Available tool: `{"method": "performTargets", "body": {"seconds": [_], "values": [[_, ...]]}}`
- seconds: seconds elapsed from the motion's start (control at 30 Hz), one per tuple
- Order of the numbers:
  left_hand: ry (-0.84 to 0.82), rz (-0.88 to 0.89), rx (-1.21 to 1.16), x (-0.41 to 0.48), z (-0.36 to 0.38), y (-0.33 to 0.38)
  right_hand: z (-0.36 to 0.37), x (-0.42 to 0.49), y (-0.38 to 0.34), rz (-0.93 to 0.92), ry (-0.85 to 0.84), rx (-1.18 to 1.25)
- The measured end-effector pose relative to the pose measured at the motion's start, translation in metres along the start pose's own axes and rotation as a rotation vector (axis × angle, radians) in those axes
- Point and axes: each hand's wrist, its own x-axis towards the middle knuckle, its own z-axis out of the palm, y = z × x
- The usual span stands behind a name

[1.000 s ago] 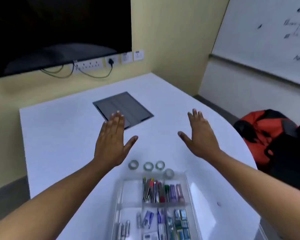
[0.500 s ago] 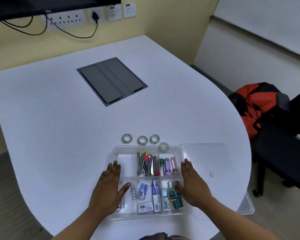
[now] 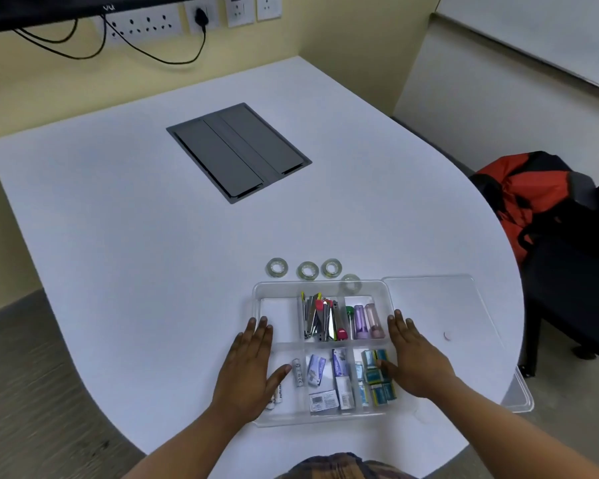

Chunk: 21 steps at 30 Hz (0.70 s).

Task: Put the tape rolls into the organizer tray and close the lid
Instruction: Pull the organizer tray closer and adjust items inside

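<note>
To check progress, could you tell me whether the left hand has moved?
Yes: the left hand came down from above the tape rolls onto the tray.

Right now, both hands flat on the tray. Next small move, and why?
Probably lift the left hand and reach for the nearest tape roll. All four rolls lie beyond the organizer tray, its far-left compartment looks empty, and the lid lies open alongside.
</note>
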Motion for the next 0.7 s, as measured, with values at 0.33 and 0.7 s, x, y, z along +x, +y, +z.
{"method": "performTargets", "body": {"seconds": [0.33,0.7], "values": [[0.140,-0.152,-0.113,0.025,-0.021,-0.042,-0.043,0.018,-0.006,0.028,-0.036,-0.114],[-0.184,-0.417,-0.097,0.084,-0.005,-0.072,-0.089,0.051,0.009,-0.044,-0.247,0.019]]}}
